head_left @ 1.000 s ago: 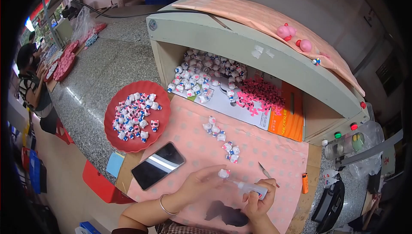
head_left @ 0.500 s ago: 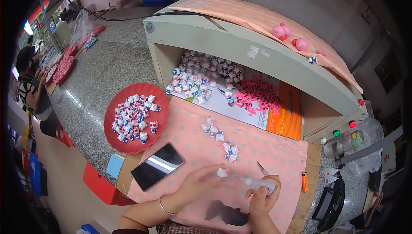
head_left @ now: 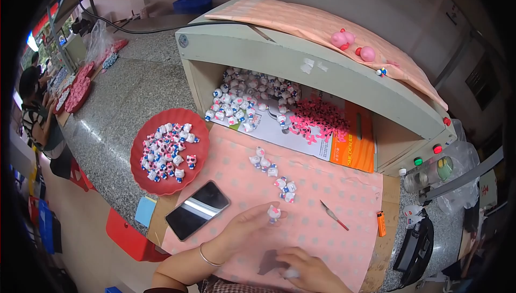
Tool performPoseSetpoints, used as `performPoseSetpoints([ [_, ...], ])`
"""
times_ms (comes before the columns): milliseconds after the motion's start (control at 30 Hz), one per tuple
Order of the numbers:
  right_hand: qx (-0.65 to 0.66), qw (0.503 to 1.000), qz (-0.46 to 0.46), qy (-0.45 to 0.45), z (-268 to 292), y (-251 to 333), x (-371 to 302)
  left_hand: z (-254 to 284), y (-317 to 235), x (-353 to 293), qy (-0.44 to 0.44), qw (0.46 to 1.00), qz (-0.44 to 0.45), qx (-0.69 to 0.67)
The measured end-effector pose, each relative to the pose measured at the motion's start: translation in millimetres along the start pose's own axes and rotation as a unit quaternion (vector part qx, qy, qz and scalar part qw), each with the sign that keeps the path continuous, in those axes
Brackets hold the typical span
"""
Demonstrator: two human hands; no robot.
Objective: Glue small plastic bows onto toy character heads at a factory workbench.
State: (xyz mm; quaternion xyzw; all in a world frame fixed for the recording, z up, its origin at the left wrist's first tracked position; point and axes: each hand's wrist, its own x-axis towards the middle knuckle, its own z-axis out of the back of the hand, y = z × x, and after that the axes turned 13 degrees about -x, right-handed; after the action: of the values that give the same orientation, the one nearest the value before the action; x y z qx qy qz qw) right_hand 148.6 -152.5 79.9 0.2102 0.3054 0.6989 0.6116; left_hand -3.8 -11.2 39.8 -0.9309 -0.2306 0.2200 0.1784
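Note:
My left hand (head_left: 244, 231) rests on the pink dotted cloth (head_left: 322, 196) and pinches a small white cat figurine (head_left: 274, 213) with a pink bow between its fingertips. My right hand (head_left: 306, 269) lies low at the bottom edge, closed around a small white object (head_left: 290, 273) that is mostly hidden. A few loose figurines (head_left: 275, 175) lie in a line on the cloth above my hands. A red plate (head_left: 145, 177) to the left holds several figurines. More figurines (head_left: 244, 97) and small pink pieces (head_left: 317, 118) are piled inside the open grey box (head_left: 301, 62).
A black phone (head_left: 196, 209) lies left of my left hand. A thin red-handled tool (head_left: 334, 215) and an orange lighter (head_left: 381, 223) lie at right. Two pink toys (head_left: 352, 46) sit on the box top. Another person (head_left: 37, 110) sits far left.
My right hand has dropped toward the bottom edge, away from the red-handled tool, which now lies alone on the cloth. My left hand still holds the figurine.

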Motion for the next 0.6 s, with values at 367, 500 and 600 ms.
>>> performPoseSetpoints([
  [367,-0.13,0.915,-0.03,-0.381,4.9,-9.2,30.3,0.0,3.8,-0.4,0.038,0.999,0.0,-0.035],
  [500,-0.206,0.918,0.05,-0.336,0.6,-7.8,53.2,2.1,6.6,1.4,0.043,0.997,-0.01,-0.056],
  [600,-0.308,0.898,0.082,-0.304,-2.5,-13.0,59.2,4.9,6.9,0.9,0.039,0.995,0.004,-0.094],
])
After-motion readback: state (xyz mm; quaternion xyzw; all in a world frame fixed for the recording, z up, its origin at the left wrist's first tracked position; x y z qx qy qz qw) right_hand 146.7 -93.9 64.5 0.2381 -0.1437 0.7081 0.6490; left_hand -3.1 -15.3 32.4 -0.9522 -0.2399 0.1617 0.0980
